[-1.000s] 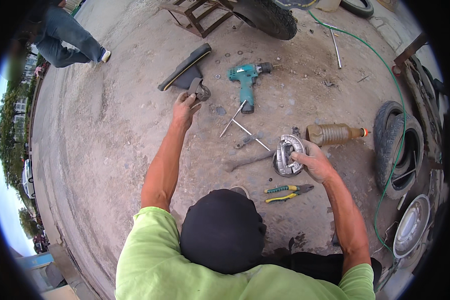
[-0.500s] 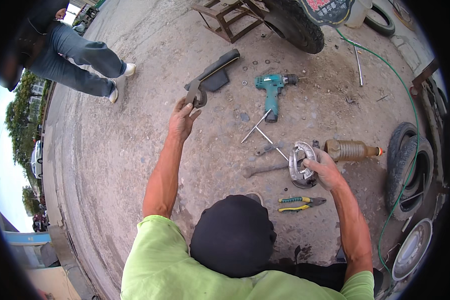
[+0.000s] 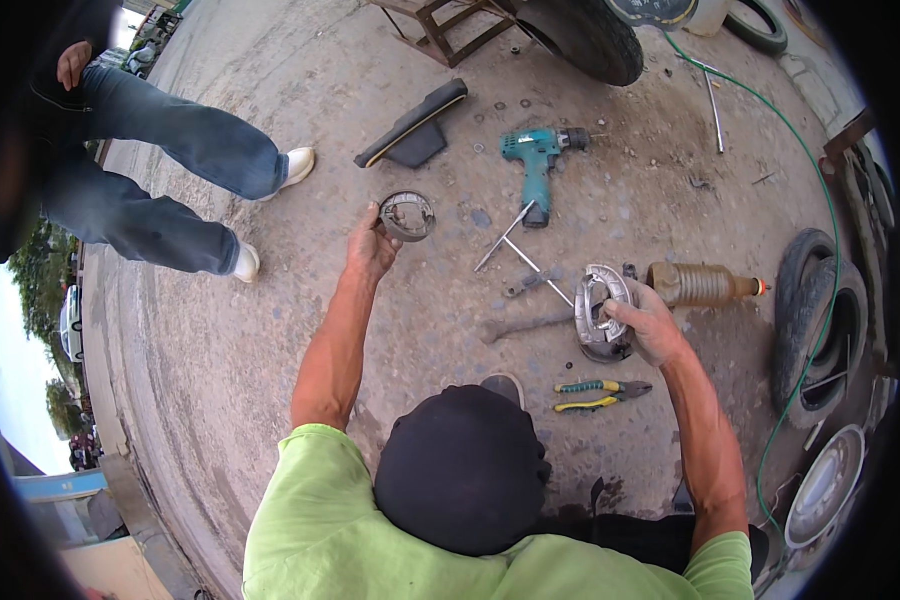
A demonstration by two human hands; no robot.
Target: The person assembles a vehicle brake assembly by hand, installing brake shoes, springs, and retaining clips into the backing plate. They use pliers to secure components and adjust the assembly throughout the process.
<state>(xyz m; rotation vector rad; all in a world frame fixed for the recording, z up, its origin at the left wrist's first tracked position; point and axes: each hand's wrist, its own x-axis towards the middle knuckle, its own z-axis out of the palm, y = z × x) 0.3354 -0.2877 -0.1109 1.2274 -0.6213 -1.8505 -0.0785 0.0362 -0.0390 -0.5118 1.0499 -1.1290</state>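
Observation:
Out to the far left, my left hand [image 3: 372, 247] grips the rim of a dark, dirty pair of brake shoes [image 3: 410, 235], which forms a ring with its open face showing. My right hand [image 3: 655, 325] holds a bright silver pair of brake shoes [image 3: 583, 315] low over the ground, thumb on its inner edge. Just beneath the silver pair is a dark round part [image 3: 608, 352], partly covered. A dark bar [image 3: 522, 325] extends left from there. Green-and-yellow pliers [image 3: 587, 386] lie nearer to me.
A teal cordless drill [image 3: 536, 175] and a T-handle wrench [image 3: 507, 240] lie ahead, with a brown plastic bottle [image 3: 695, 284] at right. Farther off is a dark elongated case [image 3: 418, 143]. Tires [image 3: 820, 330] and a green hose [image 3: 832, 215] line the right. A person in jeans [image 3: 185, 140] stands left.
My left hand has turned its brake shoes from edge-on to face-up and drawn them slightly nearer. The right hand stays almost in place. The person at left has stepped closer.

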